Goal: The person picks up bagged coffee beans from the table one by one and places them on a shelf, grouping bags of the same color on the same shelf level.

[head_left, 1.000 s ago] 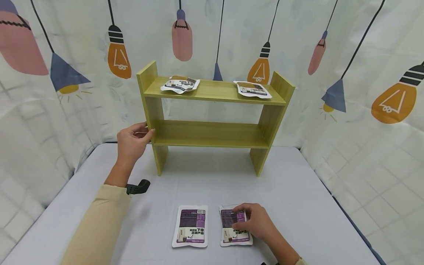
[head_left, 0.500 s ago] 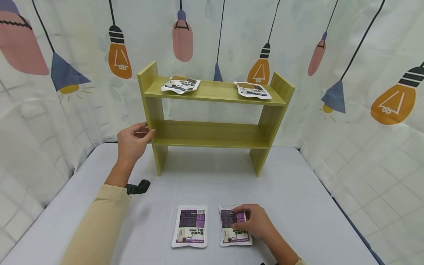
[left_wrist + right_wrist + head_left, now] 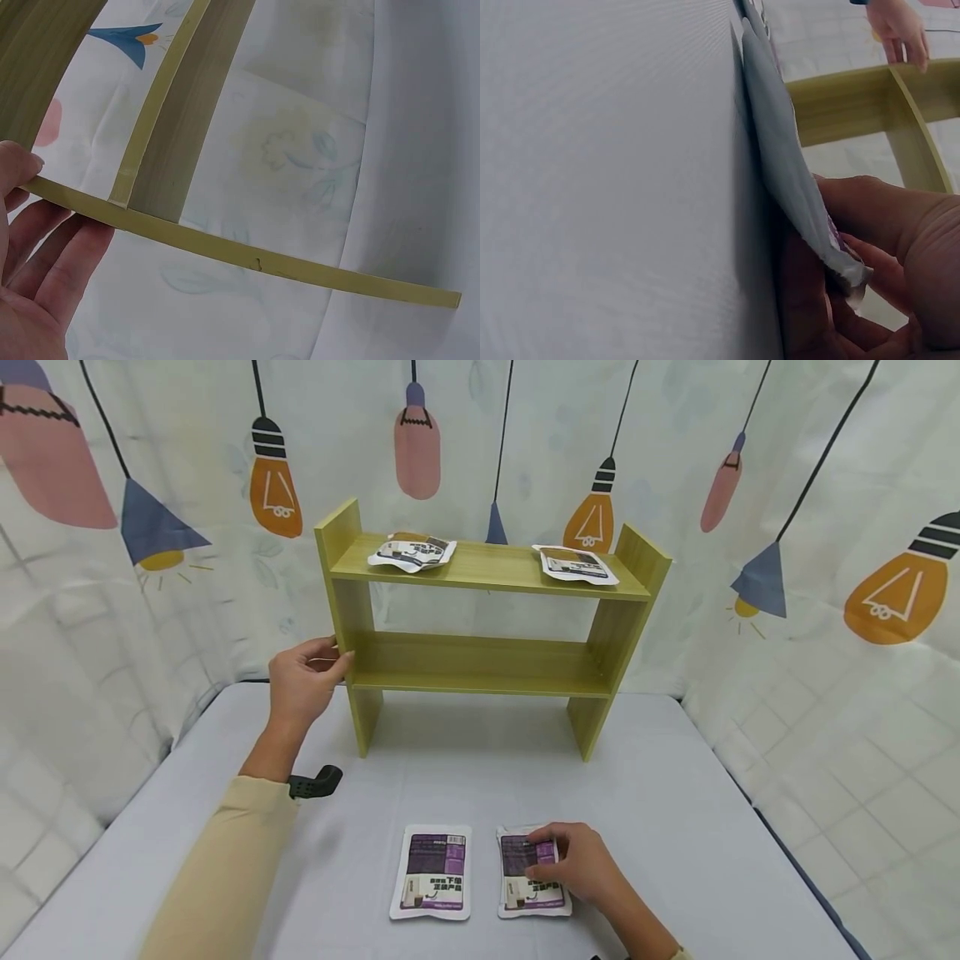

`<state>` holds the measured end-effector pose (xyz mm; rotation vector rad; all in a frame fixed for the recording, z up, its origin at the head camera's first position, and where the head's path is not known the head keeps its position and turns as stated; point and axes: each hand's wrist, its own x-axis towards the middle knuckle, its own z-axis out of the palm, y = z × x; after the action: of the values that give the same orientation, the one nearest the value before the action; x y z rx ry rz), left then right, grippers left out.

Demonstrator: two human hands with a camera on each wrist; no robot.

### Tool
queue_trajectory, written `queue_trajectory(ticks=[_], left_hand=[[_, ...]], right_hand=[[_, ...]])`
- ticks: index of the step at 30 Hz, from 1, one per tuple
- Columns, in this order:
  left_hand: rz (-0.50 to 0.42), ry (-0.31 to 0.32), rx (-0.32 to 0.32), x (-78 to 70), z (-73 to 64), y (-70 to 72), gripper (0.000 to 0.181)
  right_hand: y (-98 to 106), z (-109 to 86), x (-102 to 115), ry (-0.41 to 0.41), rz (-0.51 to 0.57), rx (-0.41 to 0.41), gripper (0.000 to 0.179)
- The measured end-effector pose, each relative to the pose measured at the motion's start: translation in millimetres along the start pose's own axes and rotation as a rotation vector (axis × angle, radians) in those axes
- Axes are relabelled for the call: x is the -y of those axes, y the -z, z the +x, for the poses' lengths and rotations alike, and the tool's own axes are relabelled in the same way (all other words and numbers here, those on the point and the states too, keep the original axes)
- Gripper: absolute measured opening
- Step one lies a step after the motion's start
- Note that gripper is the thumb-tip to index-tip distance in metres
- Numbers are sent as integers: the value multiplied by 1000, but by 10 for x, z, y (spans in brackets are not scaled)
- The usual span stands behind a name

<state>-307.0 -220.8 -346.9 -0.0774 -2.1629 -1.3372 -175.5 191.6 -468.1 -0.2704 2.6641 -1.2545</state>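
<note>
A yellow-green two-tier wooden shelf [image 3: 480, 662] stands at the back of the table. My left hand [image 3: 302, 681] grips its left side panel, thumb at the front edge and fingers on the outer face, as the left wrist view shows along the panel edge [image 3: 255, 256]. Near the front, my right hand [image 3: 583, 864] pinches the right edge of a purple and white foil pouch [image 3: 517, 893]. The right wrist view has that pouch [image 3: 784, 142] edge-on, close over the white cloth, thumb and fingers on opposite sides. Another such pouch [image 3: 431, 872] lies flat to its left.
Two brown and white pouches lie on the top board, one pouch [image 3: 411, 553] at left and one pouch [image 3: 576, 566] at right. A white cloth covers the table [image 3: 450, 785]. Behind and beside it hangs a curtain [image 3: 480, 443] printed with lamps.
Both hands keep their places on the shelf and the pouch. The head view has shifted very slightly.
</note>
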Motion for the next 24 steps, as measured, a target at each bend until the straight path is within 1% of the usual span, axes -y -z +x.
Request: queue_trajectory(ticks=[8,13,20,24], left_hand=[[7,6,-3,-8,0,8,41],[0,-1,-6,2,1,6,41],[-3,3,-3,-2,5,-3,41],[-4,4,0,-2,6,-12,41]], right_hand=[[12,3,11,20,-10,4,36],[24,6,-3,16,16,16,37],[31,12,-50,-29,112,43,37],[39,13,-47,-54,99,33,37]])
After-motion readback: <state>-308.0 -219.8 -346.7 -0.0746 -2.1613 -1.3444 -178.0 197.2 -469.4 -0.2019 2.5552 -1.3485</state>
